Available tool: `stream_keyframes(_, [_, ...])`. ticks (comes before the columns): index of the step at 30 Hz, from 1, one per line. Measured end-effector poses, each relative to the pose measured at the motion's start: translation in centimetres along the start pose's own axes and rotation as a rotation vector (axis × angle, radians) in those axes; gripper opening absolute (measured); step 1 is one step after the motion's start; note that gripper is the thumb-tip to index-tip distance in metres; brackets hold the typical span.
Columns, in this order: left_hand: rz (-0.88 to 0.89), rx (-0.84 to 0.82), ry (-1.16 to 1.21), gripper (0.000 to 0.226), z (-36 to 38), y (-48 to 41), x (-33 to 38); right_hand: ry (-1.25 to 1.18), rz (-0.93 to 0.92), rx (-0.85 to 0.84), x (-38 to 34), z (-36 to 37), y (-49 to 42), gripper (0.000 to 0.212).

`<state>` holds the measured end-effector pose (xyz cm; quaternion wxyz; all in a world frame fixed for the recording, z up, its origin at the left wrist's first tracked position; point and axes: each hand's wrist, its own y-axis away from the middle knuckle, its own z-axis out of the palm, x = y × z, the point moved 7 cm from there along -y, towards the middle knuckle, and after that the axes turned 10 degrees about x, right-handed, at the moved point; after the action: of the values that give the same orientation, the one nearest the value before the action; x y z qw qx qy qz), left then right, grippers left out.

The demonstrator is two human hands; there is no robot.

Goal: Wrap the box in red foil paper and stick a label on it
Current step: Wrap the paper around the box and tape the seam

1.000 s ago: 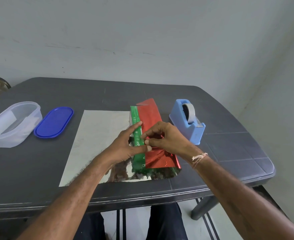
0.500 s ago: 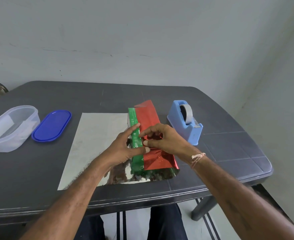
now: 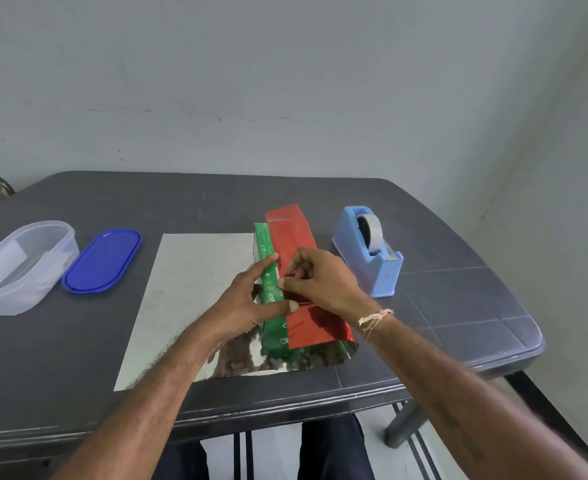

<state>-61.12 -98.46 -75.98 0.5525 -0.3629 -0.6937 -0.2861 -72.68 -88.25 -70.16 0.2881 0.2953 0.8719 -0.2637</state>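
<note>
A long green box (image 3: 267, 244) lies on a sheet of foil paper (image 3: 195, 282) whose silver side faces up. The red foil flap (image 3: 290, 233) is folded over the right part of the box, leaving a green strip bare on the left. My left hand (image 3: 247, 306) presses on the box with straight index finger and thumb at the flap's edge. My right hand (image 3: 323, 282) has curled fingers and pinches the edge of the red flap at the seam, between my left finger and thumb. Whether tape is in the pinch is unclear.
A blue tape dispenser (image 3: 368, 258) stands just right of the box. At the left are a clear plastic container (image 3: 55, 252) with a white slip (image 3: 5, 265) inside and its blue lid (image 3: 102, 261). The dark table's (image 3: 458, 306) front edge is close to the foil.
Both hands stay on the box at the foil seam. My right fingertips have shifted slightly along the flap's edge. The box and foil have not moved.
</note>
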Motion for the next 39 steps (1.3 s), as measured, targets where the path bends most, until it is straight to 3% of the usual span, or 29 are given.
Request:
stream_keyframes(5, [0.001,-0.003,0.009,0.103,0.0,0.4,0.6,0.166,-0.016,0.000,-0.9,0.4,-0.1,0.055])
stream_keyframes(8, [-0.001,-0.001,0.013,0.099,0.1,0.6,1.2,0.211,-0.013,-0.019,-1.2,0.6,-0.1,0.060])
stream_keyframes(11, [-0.006,0.008,-0.012,0.100,0.0,0.7,1.0,0.013,0.039,-0.059,-0.7,0.0,0.0,0.052])
stream_keyframes(14, [0.014,-0.011,-0.016,0.100,0.3,0.9,1.1,-0.197,0.102,0.054,1.3,-1.9,0.4,0.048])
stream_keyframes(16, [0.018,0.000,-0.004,0.100,0.3,1.1,1.4,-0.152,0.110,0.120,2.6,-2.1,0.6,0.057])
stream_keyframes(20, [-0.010,0.002,0.010,0.104,-0.2,1.5,1.8,-0.277,0.225,0.077,3.9,-1.3,0.9,0.082])
stream_keyframes(23, [-0.043,0.221,0.005,0.089,-2.5,1.5,1.6,-0.305,0.278,0.008,3.8,-1.1,0.8,0.085])
stream_keyframes(26, [-0.075,0.567,-0.361,0.079,-8.2,1.3,0.1,-0.306,0.295,-0.020,3.3,-0.9,0.2,0.089])
stream_keyframes(28, [-0.196,0.641,-0.793,0.086,-11.1,1.6,-1.5,-0.201,0.290,-0.015,3.3,-1.1,-0.1,0.094])
stream_keyframes(30, [-0.313,0.655,-1.036,0.090,-12.8,2.2,-2.7,-0.116,0.277,-0.022,3.0,-1.1,-0.4,0.101])
stream_keyframes(35, [-0.343,0.682,-1.213,0.100,-14.5,2.5,-3.2,-0.111,0.325,-0.095,3.2,-0.2,-0.4,0.135])
stream_keyframes(39, [-0.376,0.642,-1.098,0.091,-15.2,1.5,-4.2,-0.204,0.362,-0.106,3.7,-0.2,0.0,0.112])
